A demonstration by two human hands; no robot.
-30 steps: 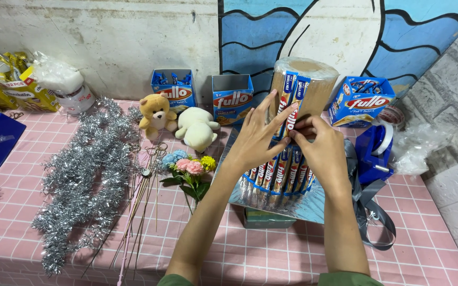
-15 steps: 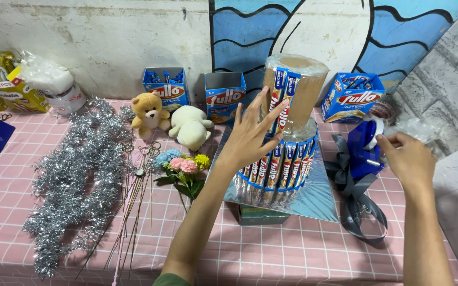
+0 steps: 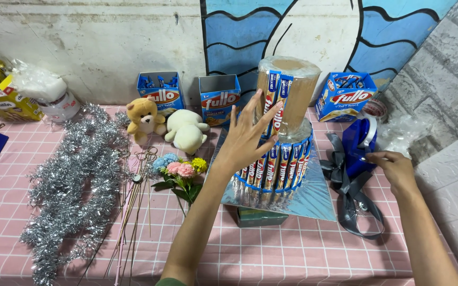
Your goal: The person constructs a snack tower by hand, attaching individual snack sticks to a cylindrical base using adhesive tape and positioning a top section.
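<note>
Your left hand (image 3: 245, 139) is spread flat, fingers wide, pressing two snack sticks (image 3: 274, 100) against the upper tier (image 3: 292, 90) of the snack tower (image 3: 279, 153); palm open, nothing clasped, just pinning them. The tower stands on a silver board (image 3: 314, 198) near the middle of the tabletop (image 3: 292, 254), toward the back edge, with a ring of sticks wrapped around the lower tier. Your right hand (image 3: 396, 167) is off to the right edge, fingers loosely curled and touching a blue tape dispenser (image 3: 359, 145); can't tell if it has pinched anything. A grey ribbon (image 3: 351, 204) lies beside the dispenser. Left of the tower: small flowers (image 3: 181, 169), a white plush toy (image 3: 185, 132), a teddy bear (image 3: 143, 119), thin wire stems (image 3: 133, 212) and silver tinsel (image 3: 75, 185). Three blue snack boxes (image 3: 218, 100) line the back edge.
</note>
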